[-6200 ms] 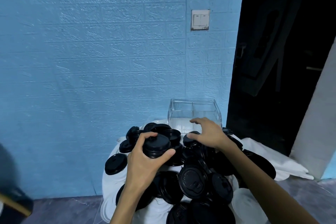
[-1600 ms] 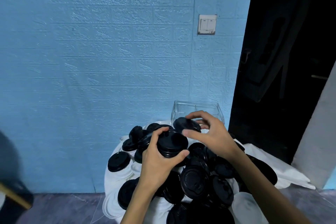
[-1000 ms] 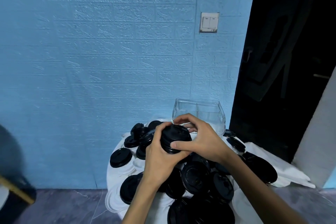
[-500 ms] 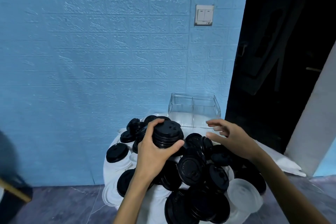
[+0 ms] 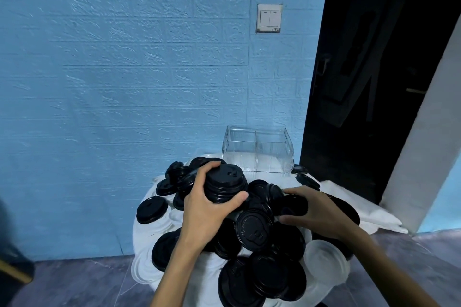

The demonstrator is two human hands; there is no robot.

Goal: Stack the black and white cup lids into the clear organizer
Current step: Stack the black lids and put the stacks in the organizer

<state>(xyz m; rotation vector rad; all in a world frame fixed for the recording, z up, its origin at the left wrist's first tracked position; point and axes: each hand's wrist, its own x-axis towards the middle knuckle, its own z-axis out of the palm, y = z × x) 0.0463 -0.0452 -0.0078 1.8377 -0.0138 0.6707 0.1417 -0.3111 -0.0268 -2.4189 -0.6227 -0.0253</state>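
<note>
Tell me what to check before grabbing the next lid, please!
1. Left hand holds the stack of black lids firmly: ok, fingers and thumb wrap it.
2. Stack sits straight: ok, lids look nested evenly.
3. Right hand has a loose black lid in the pile: ok, fingers curl round one.
4. Only one lid is caught: cannot tell, the hand hides its edge.
5. Clear organizer has room: ok, both visible compartments look empty.
6. White lids sorted: not ok, they lie under the black ones.
</note>
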